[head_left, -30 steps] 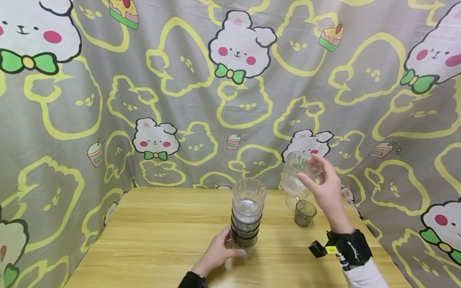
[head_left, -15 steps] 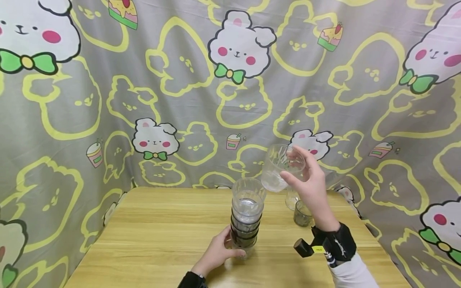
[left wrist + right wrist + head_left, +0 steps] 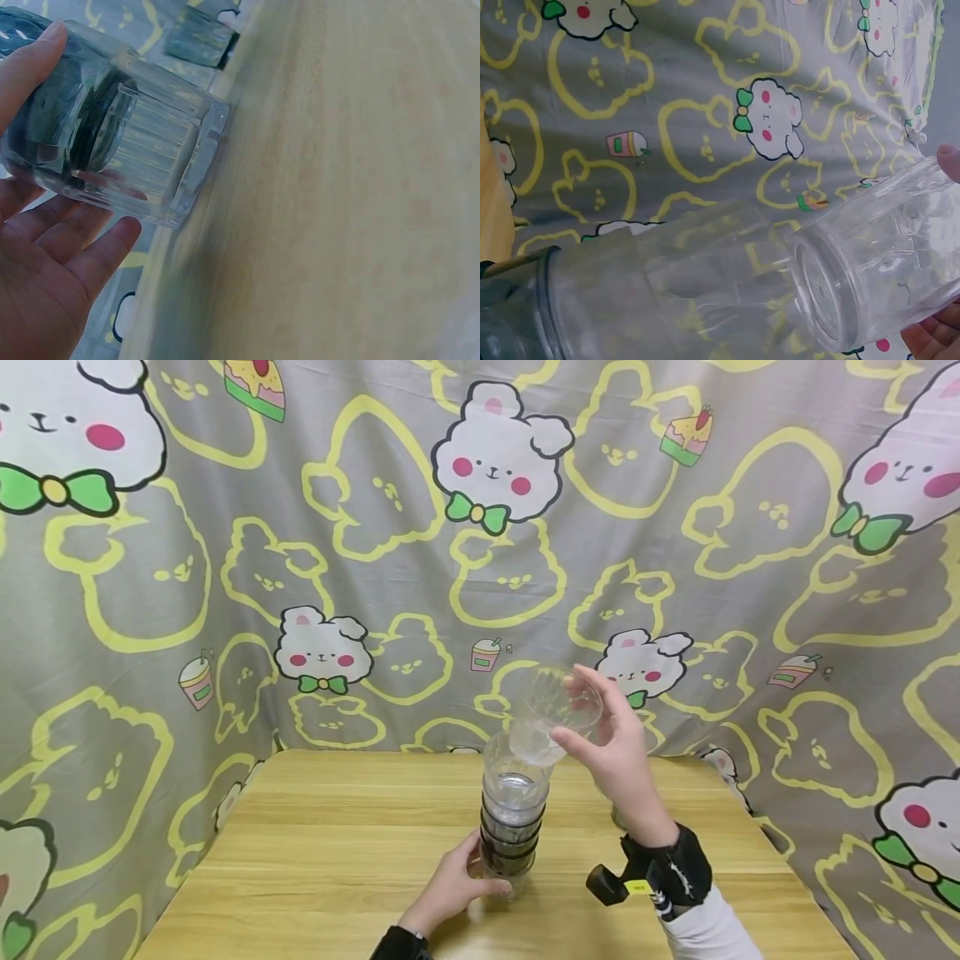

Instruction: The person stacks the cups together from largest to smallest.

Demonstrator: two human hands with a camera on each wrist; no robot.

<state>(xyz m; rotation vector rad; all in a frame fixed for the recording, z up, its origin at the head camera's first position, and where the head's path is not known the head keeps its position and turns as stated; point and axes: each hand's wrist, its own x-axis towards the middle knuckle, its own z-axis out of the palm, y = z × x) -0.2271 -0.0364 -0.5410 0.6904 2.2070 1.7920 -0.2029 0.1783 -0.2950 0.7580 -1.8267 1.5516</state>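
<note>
A stack of nested glasses (image 3: 513, 827) stands upright on the table, with clear ones at the top and bottom and dark-tinted ones between. My left hand (image 3: 459, 883) grips it low down, thumb on the near side. In the left wrist view the ribbed clear bottom glass (image 3: 154, 142) meets the tabletop. Above and slightly right of the stack, my right hand (image 3: 611, 747) holds a clear drinking glass (image 3: 551, 718) by its rim end, tilted, base toward the stack's mouth. The right wrist view has this glass (image 3: 885, 255) close to the top clear glass (image 3: 697, 277); contact is unclear.
The wooden table (image 3: 322, 827) reaches back to a grey patterned curtain (image 3: 405, 577). A small dark-tinted glass (image 3: 199, 37) stands beyond the stack, mostly covered by my right forearm in the head view.
My right hand has carried the clear glass leftward from the right side to above the stack. The left hand and the stack stay in place.
</note>
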